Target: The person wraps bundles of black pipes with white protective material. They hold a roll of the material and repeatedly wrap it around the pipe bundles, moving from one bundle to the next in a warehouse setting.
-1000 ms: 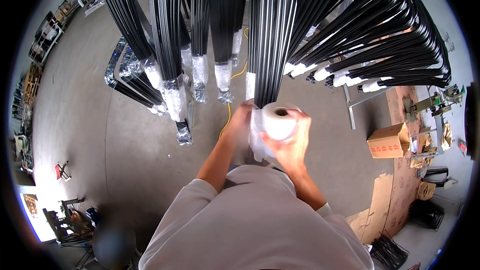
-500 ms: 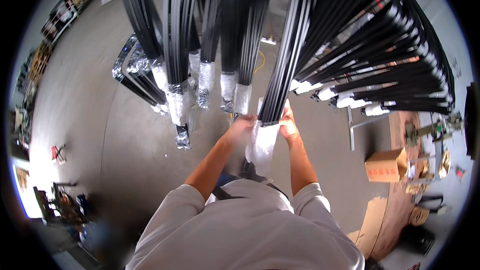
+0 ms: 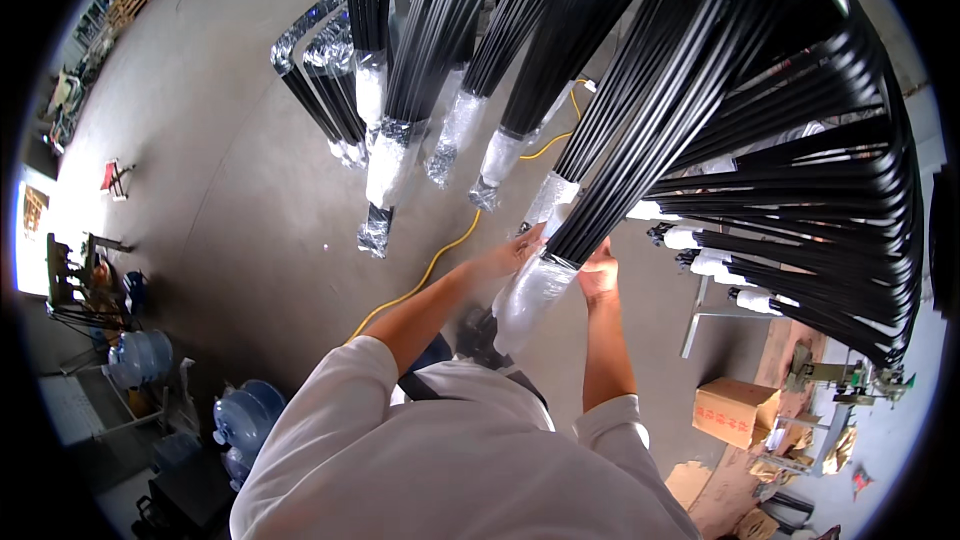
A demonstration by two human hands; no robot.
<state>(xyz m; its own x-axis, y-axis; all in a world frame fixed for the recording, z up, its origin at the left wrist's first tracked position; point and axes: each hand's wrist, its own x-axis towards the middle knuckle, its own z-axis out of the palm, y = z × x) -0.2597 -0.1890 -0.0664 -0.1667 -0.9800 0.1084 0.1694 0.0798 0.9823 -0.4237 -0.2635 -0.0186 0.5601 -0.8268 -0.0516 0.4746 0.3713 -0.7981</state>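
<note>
In front of me a bundle of long, thin black strips [image 3: 640,155] hangs down from the upper right, tilted. Whitish translucent plastic film [image 3: 535,302] wraps its lower end. My left hand [image 3: 520,252] grips the left side near the film's upper edge, its fingers partly behind the bundle. On the opposite side, my right hand [image 3: 600,272] is closed around the bundle's edge, with some fingers hidden behind it. Close by on the left hangs another bundle [image 3: 510,145] with a film-wrapped end.
Several more wrapped black bundles [image 3: 395,165] hang to the left, and a dense row of bent black strips [image 3: 830,200] fills the right. A yellow cable [image 3: 432,265] crosses the floor. Lower right stands a cardboard box [image 3: 735,410]; lower left, large water bottles [image 3: 248,415].
My view has turned, so the hanging bundles now slant toward the upper right and the water bottles show more plainly. Both hands stay at the wrapped end.
</note>
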